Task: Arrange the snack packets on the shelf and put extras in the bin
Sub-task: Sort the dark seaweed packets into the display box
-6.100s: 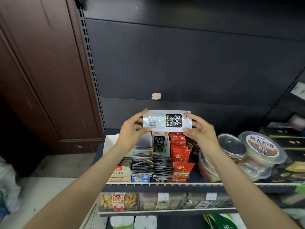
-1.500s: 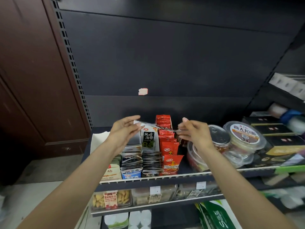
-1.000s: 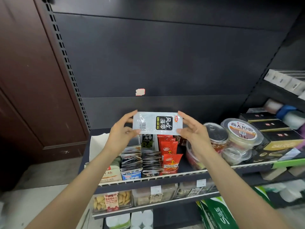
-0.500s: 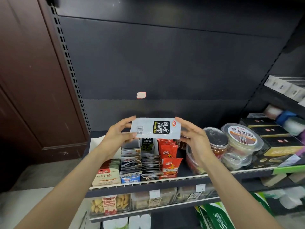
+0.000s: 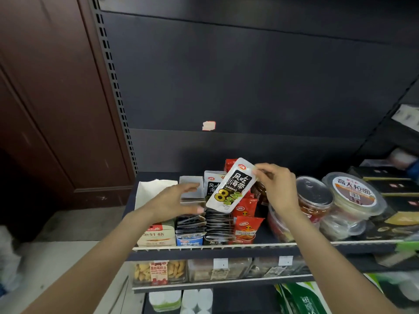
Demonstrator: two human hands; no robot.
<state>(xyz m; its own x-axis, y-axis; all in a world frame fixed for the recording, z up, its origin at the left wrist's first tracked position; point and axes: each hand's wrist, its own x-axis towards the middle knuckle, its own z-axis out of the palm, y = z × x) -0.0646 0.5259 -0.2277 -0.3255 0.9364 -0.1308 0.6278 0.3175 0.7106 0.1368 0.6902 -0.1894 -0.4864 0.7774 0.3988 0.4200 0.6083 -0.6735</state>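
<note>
Now packet (image 5: 231,185) tilted upright, right hand (image 5: 275,184) alone, left hand (image 5: 175,201) off.

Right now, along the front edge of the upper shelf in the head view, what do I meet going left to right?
Beige mushroom box → blue-and-white packets → black-and-white packets → red packets → clear tub with red contents.

A dark back panel (image 5: 249,82) rises beside a brown wooden door (image 5: 52,98) above pale floor (image 5: 74,225).
</note>
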